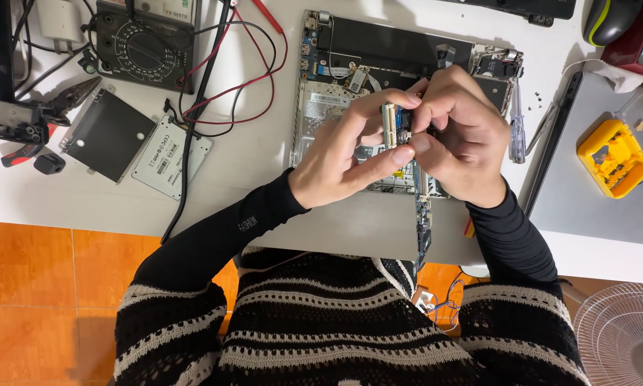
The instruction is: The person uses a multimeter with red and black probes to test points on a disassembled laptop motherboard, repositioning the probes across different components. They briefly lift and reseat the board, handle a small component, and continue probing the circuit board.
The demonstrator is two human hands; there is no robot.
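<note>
My left hand (350,154) and my right hand (461,136) meet above an opened laptop chassis (336,86) on the white table (257,164). Both pinch a narrow blue circuit board (422,214) held on edge; it runs from my fingers down past the table's front edge. My left thumb and forefinger grip the board's white connector strip (389,125). My right fingers curl over the board's top end and hide it.
A multimeter (146,43) with red and black leads lies at the back left, next to pliers (28,129), a drive caddy (107,136) and a drive (171,157). Right of the chassis lie a screwdriver (516,129), a silver lid (607,207) and a yellow bit holder (613,159).
</note>
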